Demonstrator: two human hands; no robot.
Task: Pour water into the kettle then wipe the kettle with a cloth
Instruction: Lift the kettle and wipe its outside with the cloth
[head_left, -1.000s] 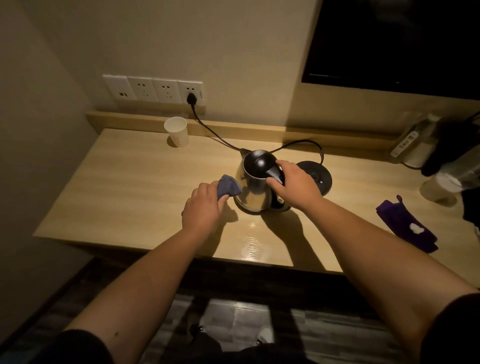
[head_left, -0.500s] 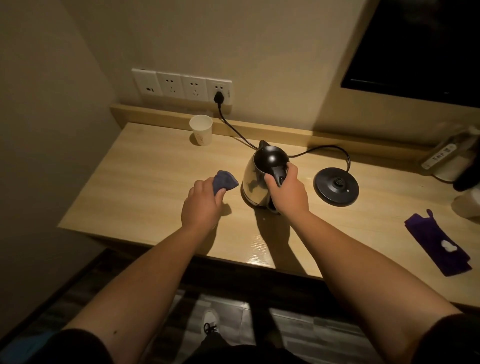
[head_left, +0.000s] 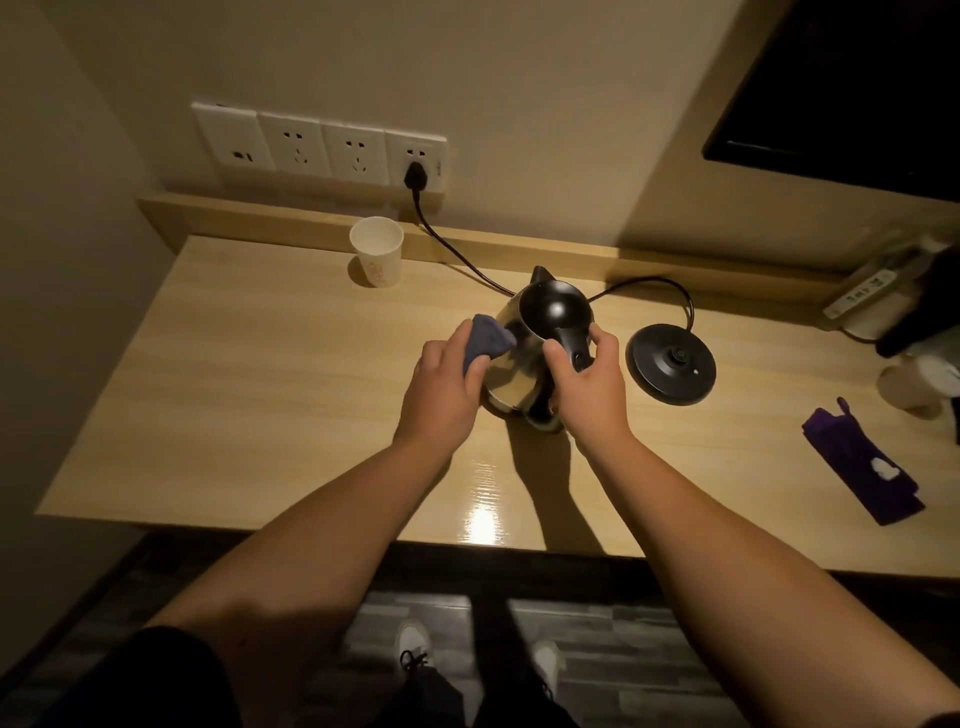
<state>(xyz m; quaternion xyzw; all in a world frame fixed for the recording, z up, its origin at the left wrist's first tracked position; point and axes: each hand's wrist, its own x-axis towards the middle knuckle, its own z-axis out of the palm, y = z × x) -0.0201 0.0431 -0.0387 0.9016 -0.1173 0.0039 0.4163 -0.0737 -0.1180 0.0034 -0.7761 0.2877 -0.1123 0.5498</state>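
A steel kettle (head_left: 514, 374) with a black lid stands on the wooden table (head_left: 260, 395), off its base. My right hand (head_left: 589, 387) grips the kettle's black handle. My left hand (head_left: 441, 395) holds a small blue cloth (head_left: 485, 340) and presses it against the kettle's left side. A white paper cup (head_left: 377, 252) stands at the back of the table, left of the kettle.
The black kettle base (head_left: 671, 364) lies just right of the kettle, its cord running to a wall socket (head_left: 415, 158). A purple cloth (head_left: 862, 462) lies at the right. Dark items crowd the far right corner. The table's front edge is near my forearms.
My left hand has moved the blue cloth up against the kettle's side; before, it hovered apart from it. My right hand stays on the handle. The view has shifted, so the base looks further right.
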